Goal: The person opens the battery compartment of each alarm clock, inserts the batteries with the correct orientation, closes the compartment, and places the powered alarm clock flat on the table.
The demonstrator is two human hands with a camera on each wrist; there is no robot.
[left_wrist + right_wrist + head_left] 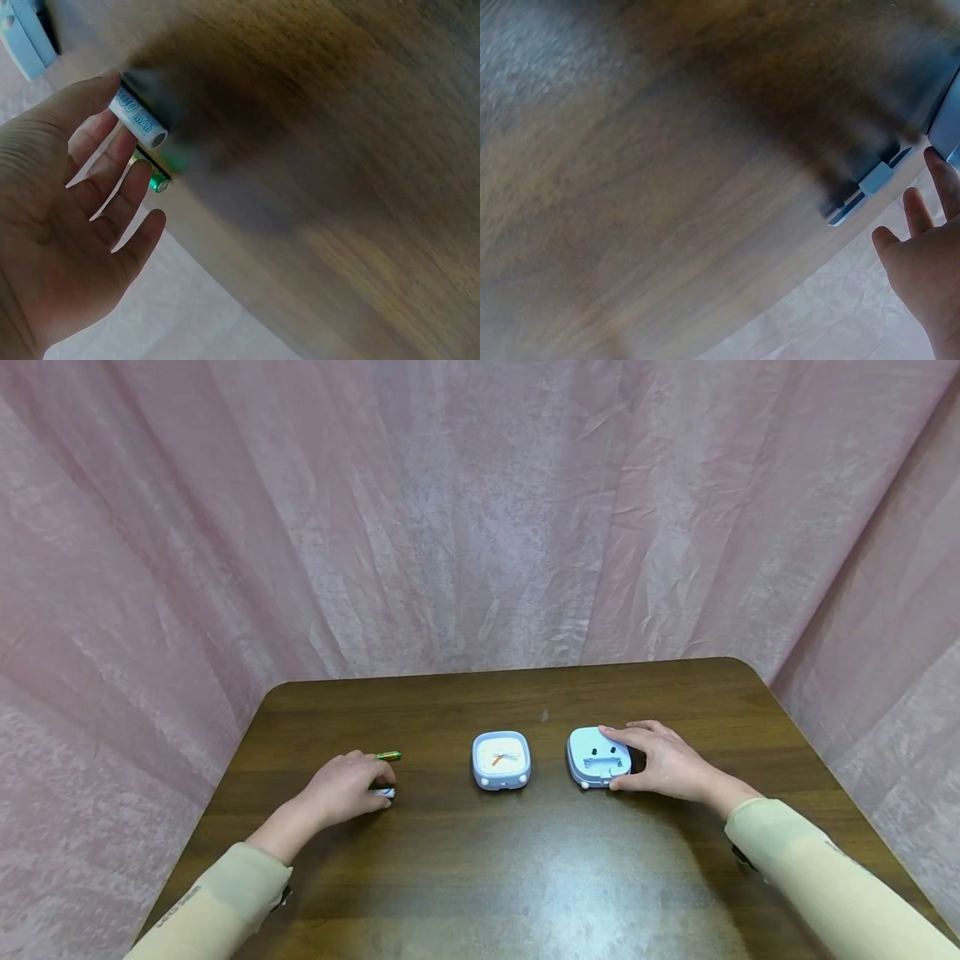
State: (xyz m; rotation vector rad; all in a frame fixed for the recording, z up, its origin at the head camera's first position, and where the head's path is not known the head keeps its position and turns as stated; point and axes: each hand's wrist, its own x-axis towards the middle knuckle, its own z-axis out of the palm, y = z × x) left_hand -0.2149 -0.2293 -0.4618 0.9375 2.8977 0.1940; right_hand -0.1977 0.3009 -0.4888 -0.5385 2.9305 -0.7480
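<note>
On the left of the table my left hand (347,787) has its thumb and forefinger around a white battery (139,120) with blue lettering. A green battery (388,756) lies just beyond it, near the other, loosely bent fingers. On the right, a light-blue alarm clock (598,752) lies with its back up and its battery slot uncovered. My right hand (663,762) holds this clock by its right side, thumb at the near edge and forefinger at the far one. Only part of that clock shows in the right wrist view.
Between the hands a second blue alarm clock (501,758) lies with its white dial up. A small blue battery cover (875,178) rests on the wooden table (450,860) beside the right hand. Pink curtains (480,527) hang behind the table's far edge.
</note>
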